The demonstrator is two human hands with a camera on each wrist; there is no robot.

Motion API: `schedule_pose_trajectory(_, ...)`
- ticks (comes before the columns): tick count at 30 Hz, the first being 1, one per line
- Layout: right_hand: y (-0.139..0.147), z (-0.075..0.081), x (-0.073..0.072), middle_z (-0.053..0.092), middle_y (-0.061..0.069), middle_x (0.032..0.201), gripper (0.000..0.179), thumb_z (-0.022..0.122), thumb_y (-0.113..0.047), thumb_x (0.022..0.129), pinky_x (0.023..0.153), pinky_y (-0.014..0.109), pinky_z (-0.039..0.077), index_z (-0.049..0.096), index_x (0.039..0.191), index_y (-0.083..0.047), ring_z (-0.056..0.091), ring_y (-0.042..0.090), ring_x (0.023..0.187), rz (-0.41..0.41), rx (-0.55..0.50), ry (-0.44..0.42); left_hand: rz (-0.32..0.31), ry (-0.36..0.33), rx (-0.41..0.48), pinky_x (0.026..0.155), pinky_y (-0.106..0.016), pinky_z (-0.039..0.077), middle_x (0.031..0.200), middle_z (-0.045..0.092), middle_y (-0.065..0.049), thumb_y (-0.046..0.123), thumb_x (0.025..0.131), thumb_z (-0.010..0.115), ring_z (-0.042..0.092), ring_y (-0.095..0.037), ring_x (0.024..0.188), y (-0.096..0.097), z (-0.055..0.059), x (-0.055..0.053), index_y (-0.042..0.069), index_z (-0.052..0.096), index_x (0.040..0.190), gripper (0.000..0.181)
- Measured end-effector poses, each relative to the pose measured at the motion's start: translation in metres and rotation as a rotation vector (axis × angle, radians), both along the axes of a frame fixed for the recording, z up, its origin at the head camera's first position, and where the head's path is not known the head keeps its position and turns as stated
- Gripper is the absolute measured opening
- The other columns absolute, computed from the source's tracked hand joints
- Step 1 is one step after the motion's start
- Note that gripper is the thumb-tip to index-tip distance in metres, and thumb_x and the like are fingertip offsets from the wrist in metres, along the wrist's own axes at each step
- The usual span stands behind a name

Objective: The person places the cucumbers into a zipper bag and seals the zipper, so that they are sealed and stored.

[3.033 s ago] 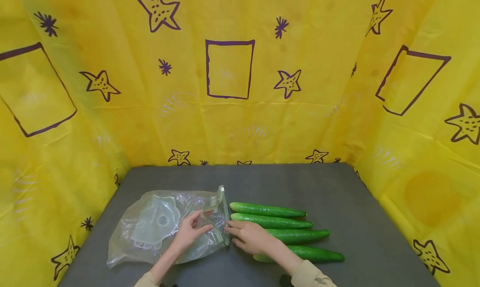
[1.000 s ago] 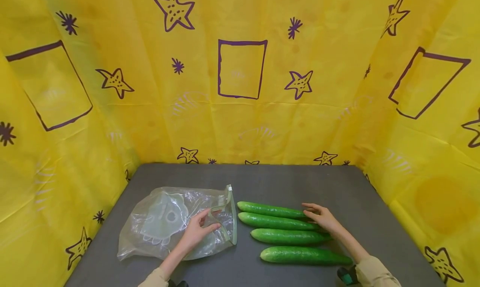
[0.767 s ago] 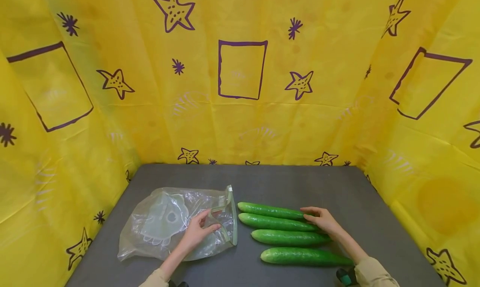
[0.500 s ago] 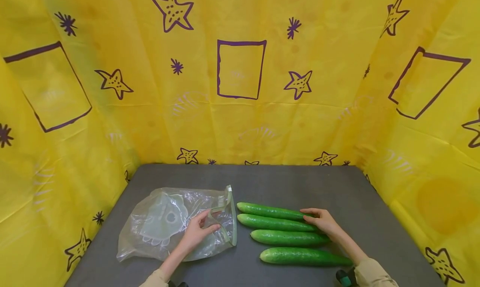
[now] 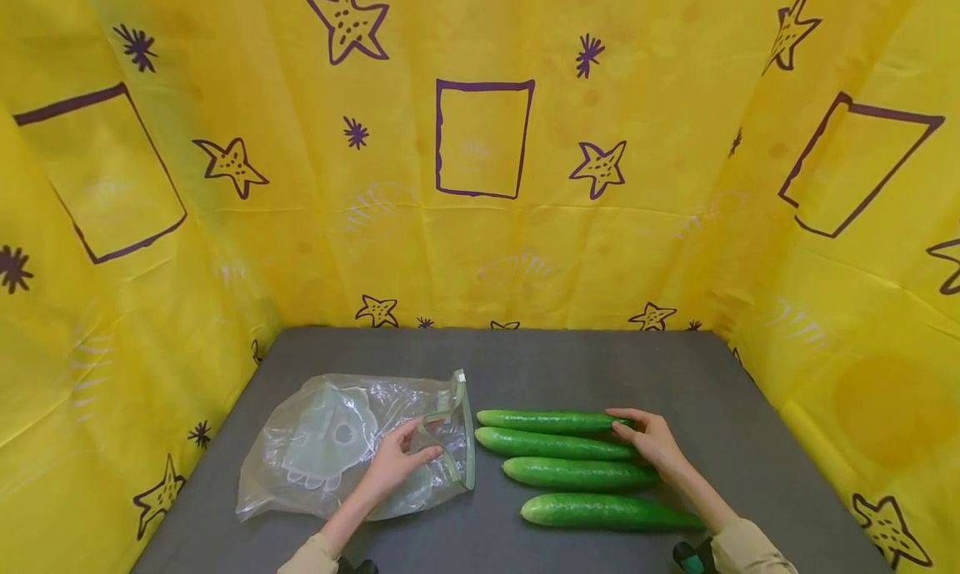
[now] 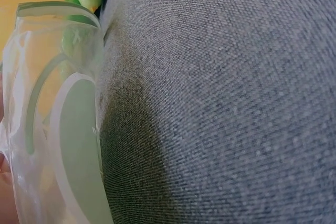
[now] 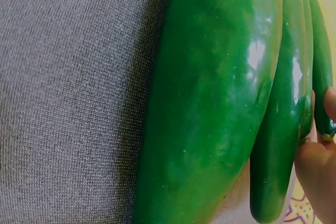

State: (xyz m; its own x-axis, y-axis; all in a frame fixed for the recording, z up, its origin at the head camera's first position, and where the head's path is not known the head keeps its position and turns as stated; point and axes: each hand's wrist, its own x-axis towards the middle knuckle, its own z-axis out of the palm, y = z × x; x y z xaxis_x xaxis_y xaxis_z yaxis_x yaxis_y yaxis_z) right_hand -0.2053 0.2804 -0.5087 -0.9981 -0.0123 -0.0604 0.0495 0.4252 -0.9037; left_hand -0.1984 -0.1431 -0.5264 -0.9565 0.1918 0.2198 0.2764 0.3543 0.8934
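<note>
1. The plastic bag [image 5: 318, 441] lies on the table [image 5: 570, 366], mouth turned toward the cucumbers. Its rim is held back by the curved fingers of the left hand [image 5: 392, 464], thumb and forefinger set well apart.
2. The farthest cucumber [image 5: 543, 422] lies on the table, pale tip just beside the bag's mouth; its dark end is pinched between thumb and fingers of the right hand [image 5: 651, 442].
3. The rim is best held raised and wide, since such thin film seems likely to sag.
4. The glossy skin looks slippery, so a grip slightly farther along may be steadier; alignment with the mouth should be checked.
5. Bumping the other three cucumbers [image 5: 577, 473] should be avoided, as they could roll.
6. The exact hold on the rim is hidden, and the left hand is mostly cut off in the left wrist view. Whether the pale tip touches the rim cannot be told.
</note>
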Motion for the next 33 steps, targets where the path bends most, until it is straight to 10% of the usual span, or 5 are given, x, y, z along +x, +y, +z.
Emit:
schedule_pose_trajectory(13, -0.006, 0.005, 0.003, 0.070, 0.018, 0.082, 0.029, 0.066, -0.010, 0.088, 0.054, 0.020, 0.046, 0.067, 0.114, 0.001, 0.069, 0.018, 0.075, -0.077, 0.023, 0.123, 0.046, -0.109, 0.030, 0.103, -0.055, 0.041, 0.135, 0.052, -0.025, 0.016, 0.077, 0.078, 0.046, -0.044, 0.127, 0.002, -0.002, -0.003, -0.001, 0.056, 0.127, 0.057)
schedule_pose_trajectory(33, -0.004, 0.015, 0.008, 0.070, 0.005, 0.084, 0.041, 0.064, -0.017, 0.091, 0.076, 0.025, 0.057, 0.058, 0.125, 0.005, 0.071, 0.014, 0.085, -0.057, -0.128, 0.028, 0.023, -0.137, 0.055, 0.107, -0.054, 0.035, 0.140, 0.044, -0.027, 0.016, 0.076, 0.078, 0.041, -0.047, 0.130, 0.004, 0.000, -0.002, -0.002, 0.051, 0.132, 0.064)
